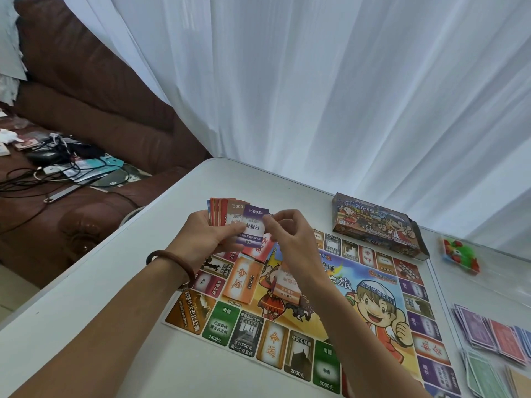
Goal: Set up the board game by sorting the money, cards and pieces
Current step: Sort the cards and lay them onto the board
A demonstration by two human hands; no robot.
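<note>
My left hand [208, 235] grips a fan of property cards [235, 218], red and orange ones behind a purple-topped one marked 1200. My right hand [290, 237] hovers just right of the fan with curled fingers, its fingertips pinching the purple card's right edge. Below the hands the colourful game board [370, 305] lies flat on the white table [100, 326]. On the board sit an orange card stack [242, 278] and another small card pile [287, 285], partly hidden by my right wrist. Sorted paper money piles [497, 343] lie at the right edge.
The open game box [376, 225] stands at the board's far side. A bag of green and red pieces [459, 254] lies to its right. A brown sofa [94, 133] with cables and clutter is on the left. White curtains [344, 81] hang behind the table.
</note>
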